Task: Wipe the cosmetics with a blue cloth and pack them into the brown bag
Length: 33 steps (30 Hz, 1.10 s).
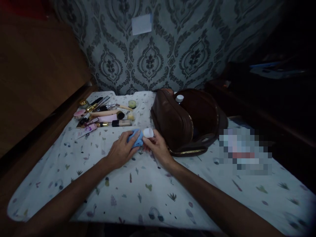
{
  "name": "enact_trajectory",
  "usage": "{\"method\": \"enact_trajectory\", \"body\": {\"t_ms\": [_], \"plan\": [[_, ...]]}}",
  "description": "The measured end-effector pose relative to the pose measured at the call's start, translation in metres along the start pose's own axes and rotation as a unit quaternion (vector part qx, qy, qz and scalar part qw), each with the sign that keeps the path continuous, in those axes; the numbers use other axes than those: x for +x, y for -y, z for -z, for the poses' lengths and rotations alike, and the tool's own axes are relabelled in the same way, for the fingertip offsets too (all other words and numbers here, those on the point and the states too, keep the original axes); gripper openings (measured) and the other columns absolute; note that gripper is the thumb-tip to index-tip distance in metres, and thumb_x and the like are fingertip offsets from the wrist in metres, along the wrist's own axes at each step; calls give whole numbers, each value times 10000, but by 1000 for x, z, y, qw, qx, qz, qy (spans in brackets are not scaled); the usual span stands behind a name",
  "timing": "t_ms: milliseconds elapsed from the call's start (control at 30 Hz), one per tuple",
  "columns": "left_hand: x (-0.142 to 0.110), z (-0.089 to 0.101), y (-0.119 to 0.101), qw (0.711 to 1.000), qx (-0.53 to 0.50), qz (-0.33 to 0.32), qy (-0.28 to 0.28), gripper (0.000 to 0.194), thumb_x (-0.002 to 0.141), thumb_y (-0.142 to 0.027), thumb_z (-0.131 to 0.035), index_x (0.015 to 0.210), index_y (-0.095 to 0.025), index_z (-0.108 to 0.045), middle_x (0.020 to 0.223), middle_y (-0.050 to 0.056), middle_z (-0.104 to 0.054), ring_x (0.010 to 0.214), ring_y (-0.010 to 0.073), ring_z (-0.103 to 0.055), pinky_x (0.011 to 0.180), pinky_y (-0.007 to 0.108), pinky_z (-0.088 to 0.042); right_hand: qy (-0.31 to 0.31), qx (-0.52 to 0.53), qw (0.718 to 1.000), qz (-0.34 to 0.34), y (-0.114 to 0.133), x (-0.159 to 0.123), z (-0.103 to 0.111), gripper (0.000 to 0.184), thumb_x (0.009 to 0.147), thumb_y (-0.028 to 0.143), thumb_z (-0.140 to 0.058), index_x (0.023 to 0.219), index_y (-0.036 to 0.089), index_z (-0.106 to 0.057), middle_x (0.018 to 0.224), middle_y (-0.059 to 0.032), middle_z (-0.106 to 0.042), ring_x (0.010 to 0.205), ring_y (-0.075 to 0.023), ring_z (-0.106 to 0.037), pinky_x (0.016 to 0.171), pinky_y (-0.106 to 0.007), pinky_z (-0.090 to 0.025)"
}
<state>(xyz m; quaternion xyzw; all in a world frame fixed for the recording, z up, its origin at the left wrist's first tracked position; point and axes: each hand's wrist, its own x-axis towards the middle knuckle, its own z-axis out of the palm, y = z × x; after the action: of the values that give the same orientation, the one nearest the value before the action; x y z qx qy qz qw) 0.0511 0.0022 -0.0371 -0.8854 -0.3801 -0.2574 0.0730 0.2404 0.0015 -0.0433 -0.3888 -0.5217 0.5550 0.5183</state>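
Note:
My left hand [121, 148] is closed on a crumpled blue cloth [136, 138] above the patterned white sheet. In my right hand [158, 145] is a small white round container [148, 132], pinched between thumb and fingers. The cloth touches or nearly touches the container's left side. Whether the container is a jar or a cap, I cannot tell. Just right of my right hand stands a brown leather bag [171, 123], unzipped and gaping. Inside its opening, a white bottle cap [179, 98] sticks up.
Makeup items lie in a cluster at the back left, among them a foundation bottle [121, 123], a pink tube [87, 131] and a large brush [106, 113]. A green-lidded jar [132, 104] stands beside them. A wooden panel [39, 75] borders the left; a patterned wall [148, 56] rises behind.

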Motion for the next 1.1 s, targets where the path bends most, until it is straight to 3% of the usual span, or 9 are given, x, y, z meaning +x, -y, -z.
{"method": "enact_trajectory", "body": {"t_ms": [133,233,300,433,567,700,833,933,1100], "plan": [[3,9,8,994,-103,5,-23,404,1016,-288,-402,1400,-220,-504,1178,127,-563,1084,245,-581,868,368,-540,-29,-32,998,40,-3,4,0,311,785,445,-696,883,225,-500,722,42,-534,591,-114,-491,520,-233,-397],[6,14,7,971,-234,36,-20,344,1012,-289,-404,1285,-195,-590,1085,103,-612,1006,219,-609,883,357,-521,-60,-54,992,98,-1,2,-2,317,768,410,-725,891,228,-496,868,2,-586,832,-164,-574,757,-279,-490],[8,17,4,947,-311,74,-11,322,1007,-328,-410,1193,-185,-630,1003,79,-649,915,206,-622,830,337,-524,-56,-44,992,107,4,-3,-3,346,782,415,-725,939,238,-473,954,-20,-618,957,-195,-596,871,-323,-491],[9,19,-1,905,-391,168,-7,360,979,-457,-453,1087,-182,-660,898,42,-669,806,192,-611,738,305,-519,-28,-54,993,104,17,-15,-4,323,837,458,-671,973,238,-477,929,-20,-622,892,-191,-609,797,-309,-491],[9,23,1,879,-422,214,-49,433,960,-537,-473,1180,-202,-638,990,60,-667,832,202,-605,731,308,-511,53,-62,993,82,28,-20,-4,297,864,489,-640,938,212,-560,829,-1,-597,774,-161,-574,670,-258,-444],[13,33,1,900,-415,134,-13,479,971,-557,-445,1268,-225,-622,1144,95,-630,1033,249,-595,906,375,-496,102,-50,993,27,31,-17,-4,375,828,558,-665,863,195,-577,730,27,-521,680,-134,-503,598,-238,-383],[18,43,-3,917,-390,69,52,450,974,-492,-490,1330,-232,-581,1092,85,-606,1014,235,-592,901,368,-496,115,-88,989,-3,32,-14,-2,447,775,608,-695,748,184,-557,690,35,-464,643,-121,-444,561,-234,-334],[19,45,0,924,-373,49,64,405,972,-469,-503,1278,-220,-593,1058,74,-617,973,224,-603,858,340,-498,133,-90,987,-23,33,-14,1,423,793,590,-692,812,172,-627,737,21,-532,676,-130,-486,588,-237,-358],[17,44,9,939,-332,48,74,386,964,-494,-489,1174,-193,-611,1026,68,-648,925,218,-613,824,314,-488,249,-8,964,-98,33,-13,6,456,819,615,-661,883,164,-685,795,-19,-655,726,-169,-608,657,-267,-461]]}}
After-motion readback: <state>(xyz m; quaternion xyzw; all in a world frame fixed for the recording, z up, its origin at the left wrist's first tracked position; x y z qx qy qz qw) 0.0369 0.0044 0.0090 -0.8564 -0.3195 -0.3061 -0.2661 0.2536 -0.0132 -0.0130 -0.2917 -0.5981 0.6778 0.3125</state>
